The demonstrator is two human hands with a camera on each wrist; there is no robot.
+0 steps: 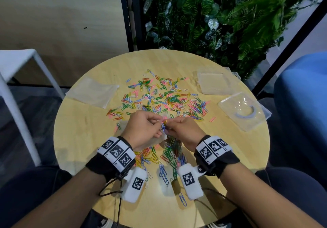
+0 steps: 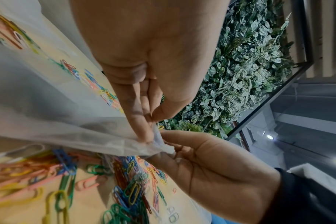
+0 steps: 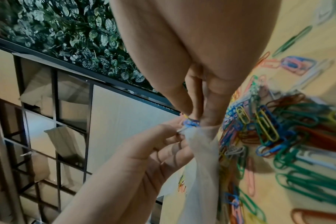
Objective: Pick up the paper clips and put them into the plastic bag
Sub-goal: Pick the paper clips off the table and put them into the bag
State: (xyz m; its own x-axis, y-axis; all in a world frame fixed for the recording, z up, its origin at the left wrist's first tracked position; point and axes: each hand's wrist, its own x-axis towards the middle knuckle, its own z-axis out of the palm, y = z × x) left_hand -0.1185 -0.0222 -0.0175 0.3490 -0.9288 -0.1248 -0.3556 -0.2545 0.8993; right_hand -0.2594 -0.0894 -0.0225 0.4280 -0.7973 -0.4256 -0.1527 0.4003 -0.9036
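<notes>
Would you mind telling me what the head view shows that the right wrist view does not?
Only the head view shows the two clear plastic trays and the spare bags on the round table. Only the right wrist view shows the right hand pinching blue and yellow clips at the plastic bag. Both show the left hand and loose paper clips.

Head: looks steeply down on the round table (image 1: 230, 157).
Wrists: close, facing fingertips.
Shared: both hands meeting at table centre.

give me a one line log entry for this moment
left hand: pinches bag mouth | right hand: pinches clips at bag mouth | loose clips: many on table | phase: inserting
</notes>
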